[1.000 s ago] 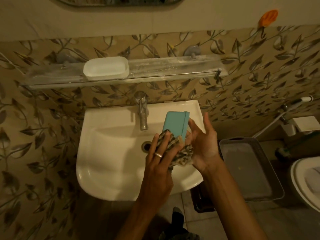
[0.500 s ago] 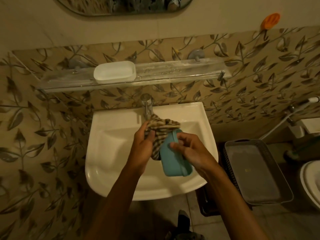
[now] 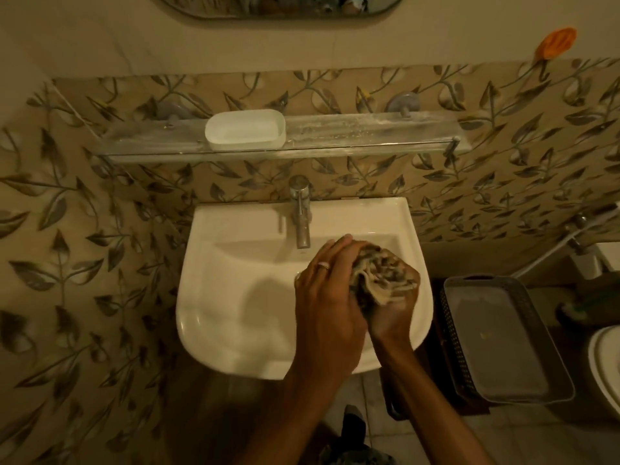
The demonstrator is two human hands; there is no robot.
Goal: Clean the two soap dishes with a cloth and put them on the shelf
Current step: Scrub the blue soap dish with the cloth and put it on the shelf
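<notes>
- The white sink (image 3: 201, 297) lies under both hands. Its tap (image 3: 301, 216) stands at 11 o'clock from them, near the left fingertips but not touching.
- On the leaf-patterned wall at 12 o'clock hangs the glass shelf (image 3: 369, 134). The white soap dish (image 3: 245, 129) stands on it, open side up, left of its middle.
- A grey tray (image 3: 451, 327) sits low at 3 o'clock of the sink, and a toilet (image 3: 604, 364) shows at the picture's edge beyond it. An orange hook (image 3: 557, 41) is on the wall at 1 o'clock.
- The left hand (image 3: 325, 303), which wears a ring, lays its fingers together and nearly straight against the 9 o'clock side of the striped cloth (image 3: 382, 276); its grip is not closed.
- The right hand (image 3: 392, 320) cups the bunched cloth from below, with its grip curled round the bundle.
- The hands are over the 3 o'clock part of the basin, close to its right rim. The basin's 9 o'clock part is open, and the shelf is bare glass to the 3 o'clock side of the white dish.
- Half a second ago the teal soap dish was seen in the right hand, with the cloth above it. Now the cloth and hands cover that place and the teal dish does not show. The white dish stays on the shelf.
</notes>
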